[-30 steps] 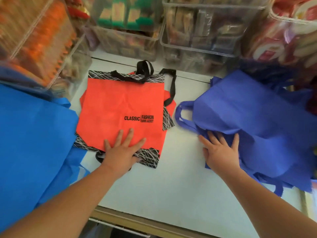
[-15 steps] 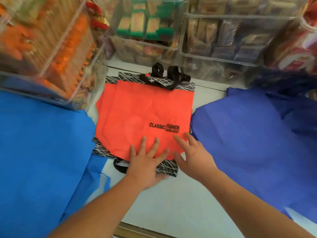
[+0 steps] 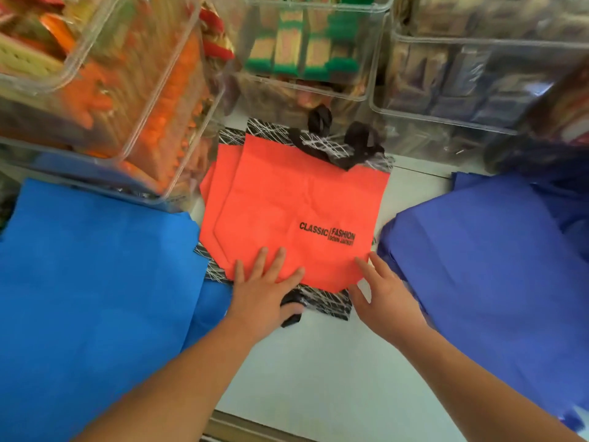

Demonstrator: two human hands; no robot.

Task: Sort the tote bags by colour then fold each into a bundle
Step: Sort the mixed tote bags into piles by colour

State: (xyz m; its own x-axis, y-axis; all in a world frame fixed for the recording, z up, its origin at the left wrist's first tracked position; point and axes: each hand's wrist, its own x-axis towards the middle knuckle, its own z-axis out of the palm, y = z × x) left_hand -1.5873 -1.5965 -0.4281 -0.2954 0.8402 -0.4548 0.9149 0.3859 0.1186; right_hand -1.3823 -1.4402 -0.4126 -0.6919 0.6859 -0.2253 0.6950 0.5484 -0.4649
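Left hand (image 3: 266, 290) and right hand (image 3: 384, 299) press flat-fingered on the orange tote stack's (image 3: 296, 218) near edge; colours look sorted beside it; folding remains.

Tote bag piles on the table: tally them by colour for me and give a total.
orange-red pile: 1
bright blue pile: 1
violet-blue pile: 1
Total: 3 piles. The number of bags inside each pile cannot be told, though the orange-red one shows at least 2 layers.
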